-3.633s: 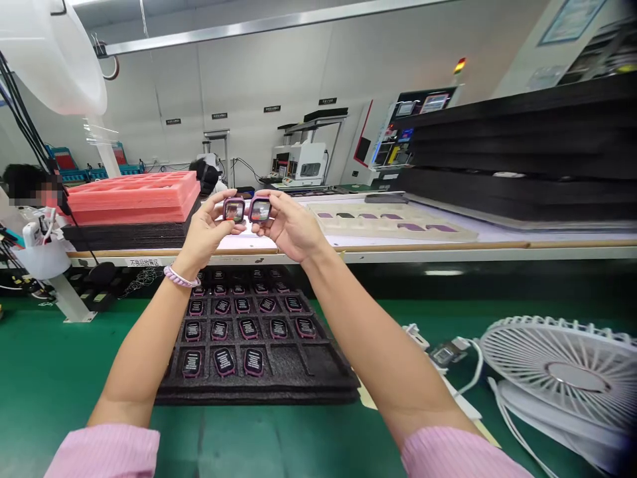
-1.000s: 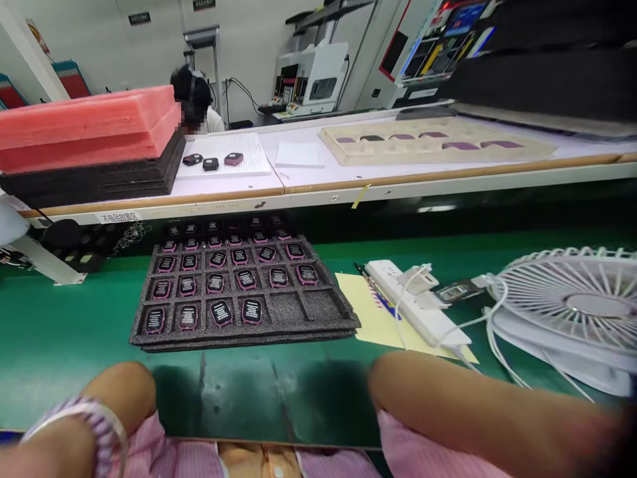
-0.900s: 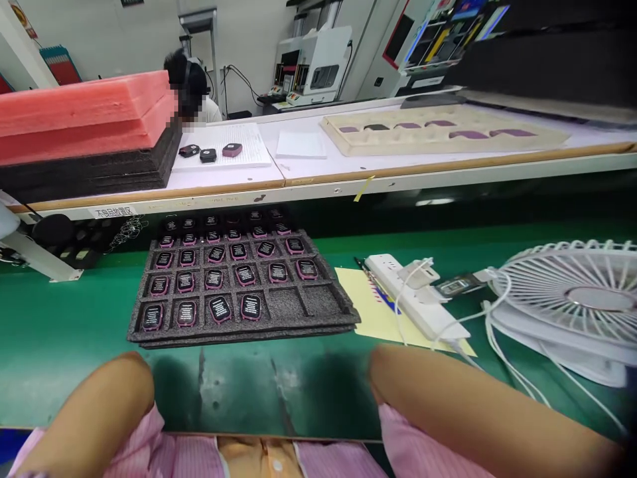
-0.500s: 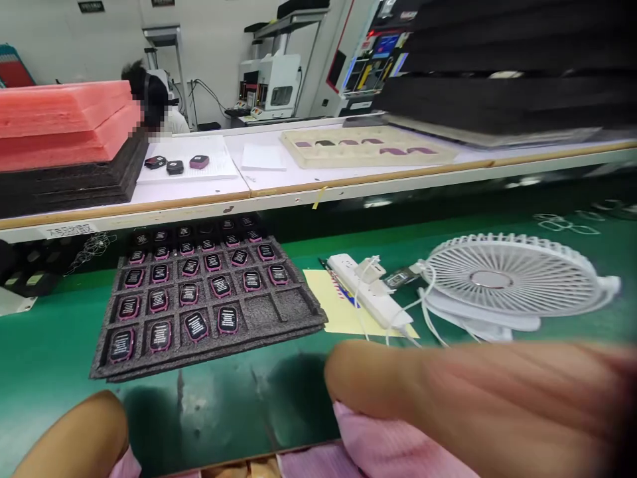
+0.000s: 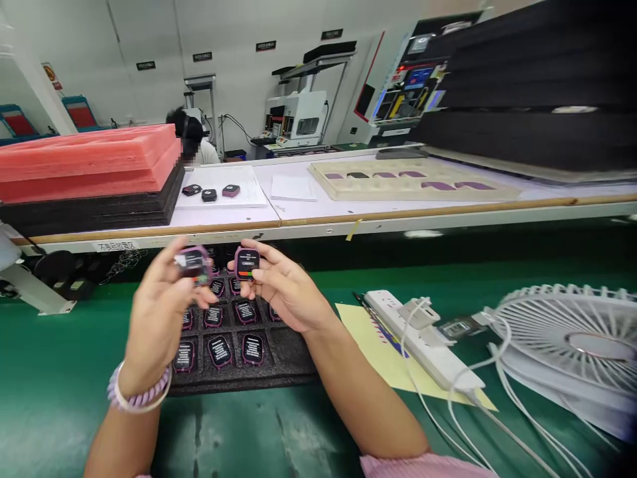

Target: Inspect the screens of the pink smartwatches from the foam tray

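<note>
My left hand [image 5: 162, 299] grips a purple-framed smartwatch body [image 5: 193, 263] between thumb and fingers; it is slightly blurred. Just to its right, my right hand [image 5: 283, 285] pinches a second smartwatch body [image 5: 247, 263], its lit screen facing me and the thumb at the screen's lower edge. Both are held above a dark foam tray [image 5: 233, 384], which lies on the green bench. Lit watches such as this one [image 5: 253, 348] sit in the tray's pockets, text on their screens. My hands and forearms hide much of the tray.
A power strip [image 5: 423, 338] with white cables lies on yellow paper [image 5: 358, 318] at right, beside a white fan [image 5: 577, 338]. Above runs a shelf [image 5: 293, 214] bearing red foam [image 5: 99, 156], a cream tray [image 5: 343, 192] and black stacked trays [image 5: 522, 99]. A person [image 5: 192, 136] sits behind it.
Both hands have come up over the foam tray, each now holding a watch. The view has shifted, so shelf and fan appear lower and further right.
</note>
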